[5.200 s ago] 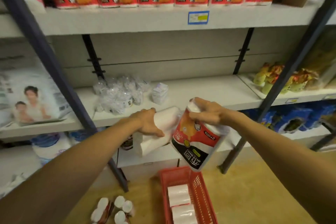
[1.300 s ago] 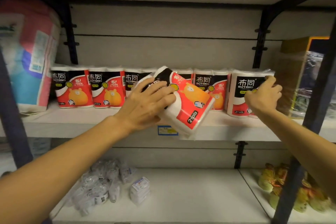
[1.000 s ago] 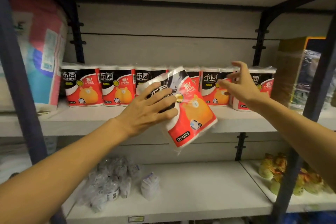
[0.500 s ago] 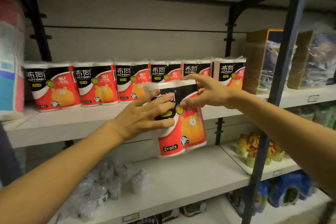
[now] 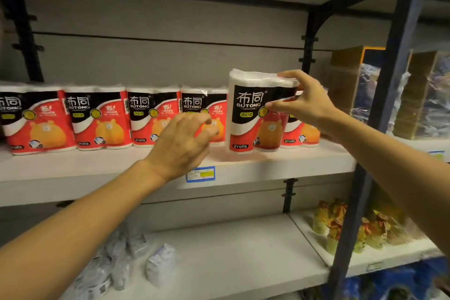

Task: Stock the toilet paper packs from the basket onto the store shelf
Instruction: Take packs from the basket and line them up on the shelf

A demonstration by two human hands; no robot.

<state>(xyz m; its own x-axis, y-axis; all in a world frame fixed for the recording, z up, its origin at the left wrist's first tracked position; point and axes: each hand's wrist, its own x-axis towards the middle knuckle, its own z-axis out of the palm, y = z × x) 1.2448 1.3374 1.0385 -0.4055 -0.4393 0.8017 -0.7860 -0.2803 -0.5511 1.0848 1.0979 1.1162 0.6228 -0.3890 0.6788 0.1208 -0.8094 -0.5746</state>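
Middle shelf carries a row of red-black-white toilet paper packs standing upright side by side along the back, running from 9 o'clock to about 3 o'clock. Held pack stands upright at 2 o'clock in front of that row, bottom on or just above the shelf board, cannot tell which; it covers part of the packs behind it. Right hand pinches the held pack at its upper right corner, thumb on the front, fingers curled over the top. Left hand at centre, apart from the held pack, its fingers loosely curled and spread, gripping nothing, blurred; it blocks the lower part of two row packs. Blue price tag on the shelf's front edge just right of the left wrist. Lower shelf at 6 o'clock holds small clear-wrapped packets at 7 o'clock. Dark upright post at 3 o'clock stands in front of the right forearm. Right of it, a next bay: brown boxes with clear wrap at 3 o'clock, yellow-red wrapped items at 4 o'clock, blue packs at 5 o'clock, blurred. Basket out of view.
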